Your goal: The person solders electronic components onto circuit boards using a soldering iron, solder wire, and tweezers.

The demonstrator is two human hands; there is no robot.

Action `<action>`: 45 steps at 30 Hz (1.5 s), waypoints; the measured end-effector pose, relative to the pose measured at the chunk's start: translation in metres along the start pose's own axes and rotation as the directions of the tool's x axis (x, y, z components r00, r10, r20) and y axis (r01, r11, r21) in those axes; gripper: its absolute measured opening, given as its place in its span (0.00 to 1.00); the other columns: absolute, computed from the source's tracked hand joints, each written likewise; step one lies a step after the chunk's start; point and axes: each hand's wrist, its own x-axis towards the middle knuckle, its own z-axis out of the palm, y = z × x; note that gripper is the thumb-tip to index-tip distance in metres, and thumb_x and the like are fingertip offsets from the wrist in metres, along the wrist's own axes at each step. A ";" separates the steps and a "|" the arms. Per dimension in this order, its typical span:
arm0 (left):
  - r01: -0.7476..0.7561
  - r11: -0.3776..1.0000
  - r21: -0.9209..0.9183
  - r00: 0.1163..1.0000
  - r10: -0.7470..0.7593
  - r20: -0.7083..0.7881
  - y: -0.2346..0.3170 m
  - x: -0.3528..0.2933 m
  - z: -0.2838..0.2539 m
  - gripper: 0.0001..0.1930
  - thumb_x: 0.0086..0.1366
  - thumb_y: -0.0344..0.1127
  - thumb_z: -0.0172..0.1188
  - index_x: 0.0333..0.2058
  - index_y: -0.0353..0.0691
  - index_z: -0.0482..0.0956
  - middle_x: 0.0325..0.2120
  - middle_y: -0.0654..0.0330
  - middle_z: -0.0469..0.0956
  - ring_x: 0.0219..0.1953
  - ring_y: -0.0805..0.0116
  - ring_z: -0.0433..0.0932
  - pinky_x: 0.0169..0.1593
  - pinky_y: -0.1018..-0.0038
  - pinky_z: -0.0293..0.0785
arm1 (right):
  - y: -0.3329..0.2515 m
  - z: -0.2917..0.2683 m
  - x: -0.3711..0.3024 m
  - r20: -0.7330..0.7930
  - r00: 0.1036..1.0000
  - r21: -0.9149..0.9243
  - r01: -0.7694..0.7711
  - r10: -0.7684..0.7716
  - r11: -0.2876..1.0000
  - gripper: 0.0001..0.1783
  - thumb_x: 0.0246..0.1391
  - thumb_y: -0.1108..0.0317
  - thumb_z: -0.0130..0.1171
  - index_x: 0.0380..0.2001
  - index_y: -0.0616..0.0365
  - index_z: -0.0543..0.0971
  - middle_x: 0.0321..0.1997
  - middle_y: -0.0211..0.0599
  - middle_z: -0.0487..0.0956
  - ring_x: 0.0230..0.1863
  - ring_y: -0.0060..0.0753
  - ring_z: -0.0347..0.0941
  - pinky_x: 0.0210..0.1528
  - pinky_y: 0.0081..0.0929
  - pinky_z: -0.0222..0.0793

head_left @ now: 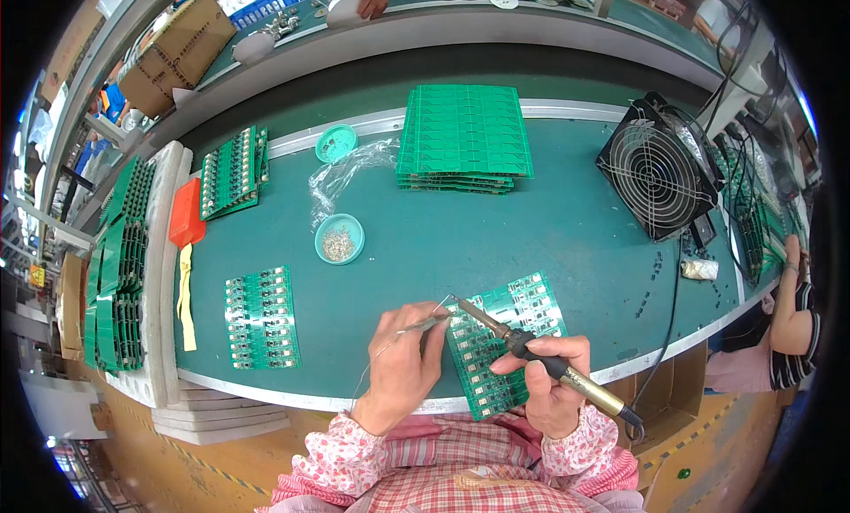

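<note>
My right hand grips a soldering iron with a black grip and a gold-coloured rear handle. Its tip points up and left, over the upper left corner of a green circuit board that lies tilted at the table's front edge. Pinched in the fingers of my left hand is a thin, silvery solder wire, whose end comes close to the iron's tip. Whether the two touch I cannot tell. Rows of small pale components sit on the board, partly covered by my right hand.
Another populated board lies left. Behind are a stack of green boards, a dish of small parts, a second dish and clear plastic. A fan stands right; boards fill a foam tray at far left.
</note>
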 end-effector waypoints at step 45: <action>0.044 0.999 0.004 0.999 -0.043 -0.006 0.003 0.000 0.000 0.07 0.59 0.22 0.65 0.37 0.35 0.81 0.37 0.56 0.83 0.37 0.55 0.80 0.42 0.66 0.75 | -0.006 0.003 0.008 0.064 0.994 -0.332 -0.066 0.092 0.941 0.09 0.60 0.73 0.61 0.41 0.63 0.74 0.24 0.36 0.85 0.27 0.27 0.84 0.29 0.22 0.77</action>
